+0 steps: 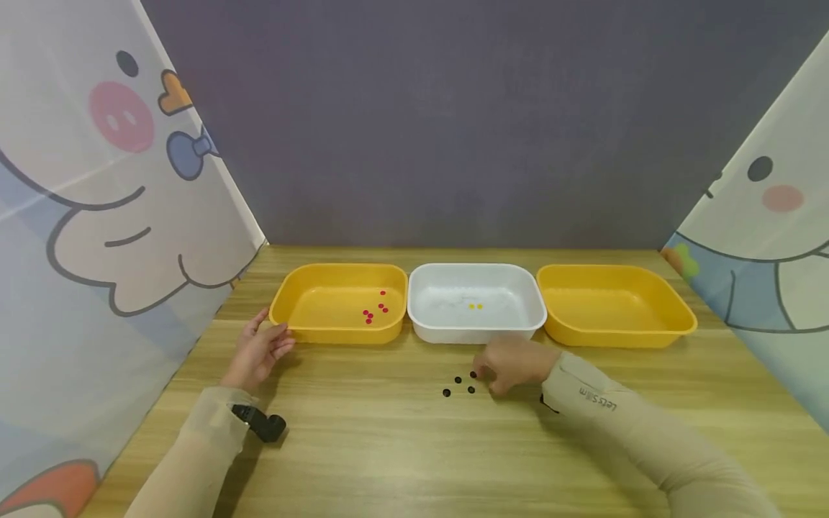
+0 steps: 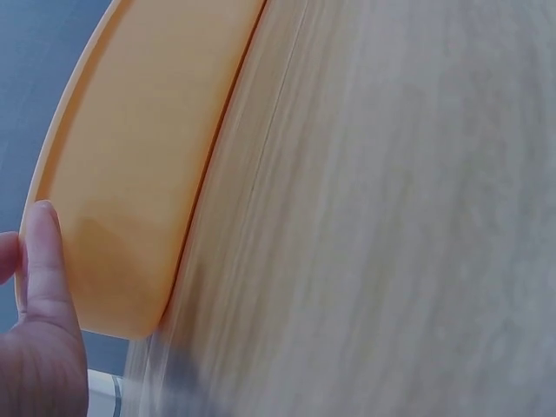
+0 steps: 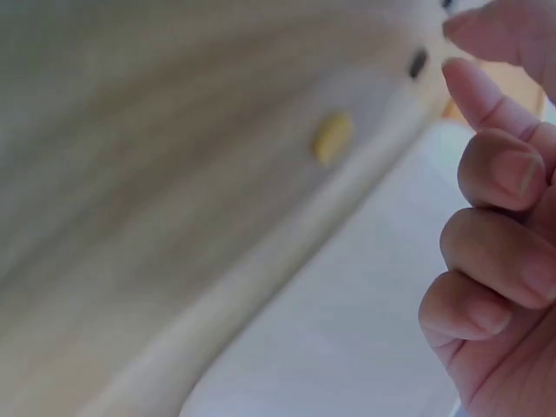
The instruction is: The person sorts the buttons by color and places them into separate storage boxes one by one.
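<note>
My left hand is at the near left corner of a yellow tray, its fingers touching the outside. In the left wrist view, one straight finger lies along the tray's wall. Over the table in front of the white tray is my right hand. Its thumb and index fingertip are apart with nothing between them, while the other fingers curl. Several small black discs lie beside this hand. A small yellow piece rests on the table, hidden by the hand in the head view.
Several small red discs lie in the left yellow tray, and two yellow discs lie in the white tray. A second yellow tray stands at the right of the row. A grey partition rises behind the wooden table.
</note>
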Tool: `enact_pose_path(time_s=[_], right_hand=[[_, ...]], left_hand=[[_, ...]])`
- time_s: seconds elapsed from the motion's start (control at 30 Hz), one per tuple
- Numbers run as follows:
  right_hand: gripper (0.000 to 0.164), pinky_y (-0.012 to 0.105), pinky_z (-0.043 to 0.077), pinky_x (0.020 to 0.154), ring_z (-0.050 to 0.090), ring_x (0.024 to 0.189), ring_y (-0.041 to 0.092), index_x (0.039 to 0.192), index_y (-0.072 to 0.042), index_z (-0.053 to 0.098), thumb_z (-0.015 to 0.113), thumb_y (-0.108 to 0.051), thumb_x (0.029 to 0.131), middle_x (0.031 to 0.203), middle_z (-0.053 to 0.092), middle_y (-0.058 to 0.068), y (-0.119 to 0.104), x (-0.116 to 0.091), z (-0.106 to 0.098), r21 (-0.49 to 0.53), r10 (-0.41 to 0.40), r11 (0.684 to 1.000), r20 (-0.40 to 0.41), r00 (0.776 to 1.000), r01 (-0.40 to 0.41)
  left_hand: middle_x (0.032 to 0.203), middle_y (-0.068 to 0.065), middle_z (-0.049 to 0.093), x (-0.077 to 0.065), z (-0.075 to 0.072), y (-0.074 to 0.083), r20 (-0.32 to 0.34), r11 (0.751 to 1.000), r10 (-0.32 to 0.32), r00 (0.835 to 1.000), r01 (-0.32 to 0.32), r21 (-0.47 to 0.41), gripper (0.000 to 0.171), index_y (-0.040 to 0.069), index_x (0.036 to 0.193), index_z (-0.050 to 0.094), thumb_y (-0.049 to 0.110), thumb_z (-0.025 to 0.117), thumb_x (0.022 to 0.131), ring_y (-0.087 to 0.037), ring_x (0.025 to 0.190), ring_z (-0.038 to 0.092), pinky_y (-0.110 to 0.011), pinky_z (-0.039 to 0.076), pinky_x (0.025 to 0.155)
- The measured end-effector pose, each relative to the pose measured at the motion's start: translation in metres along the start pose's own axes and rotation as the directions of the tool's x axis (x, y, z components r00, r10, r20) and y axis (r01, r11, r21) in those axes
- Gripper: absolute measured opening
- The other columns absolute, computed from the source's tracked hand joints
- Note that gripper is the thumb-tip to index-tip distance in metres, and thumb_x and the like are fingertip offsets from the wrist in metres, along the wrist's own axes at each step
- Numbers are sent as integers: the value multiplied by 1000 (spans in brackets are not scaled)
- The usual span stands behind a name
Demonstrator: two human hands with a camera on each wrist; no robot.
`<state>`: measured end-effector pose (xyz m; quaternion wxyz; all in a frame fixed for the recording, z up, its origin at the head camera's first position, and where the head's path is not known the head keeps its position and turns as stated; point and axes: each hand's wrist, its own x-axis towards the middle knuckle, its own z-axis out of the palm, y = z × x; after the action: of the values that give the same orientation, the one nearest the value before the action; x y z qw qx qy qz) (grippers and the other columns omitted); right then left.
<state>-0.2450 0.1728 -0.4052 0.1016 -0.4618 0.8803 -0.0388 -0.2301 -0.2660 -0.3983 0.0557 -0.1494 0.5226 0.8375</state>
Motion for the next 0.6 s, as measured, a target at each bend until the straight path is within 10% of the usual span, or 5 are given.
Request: enact_pose_path(time_s=[0.6], right_hand=[[16, 23, 48, 59, 47, 63, 3, 83, -15, 72, 74, -11, 68, 75, 63, -13, 25, -26, 2, -20, 35, 999, -78, 996, -36]], left_hand=[[69, -4, 66, 2, -2, 2, -14, 1000, -11, 1000, 11, 16, 80, 23, 154, -8, 0, 45, 99, -13, 57, 67, -23, 59, 58]])
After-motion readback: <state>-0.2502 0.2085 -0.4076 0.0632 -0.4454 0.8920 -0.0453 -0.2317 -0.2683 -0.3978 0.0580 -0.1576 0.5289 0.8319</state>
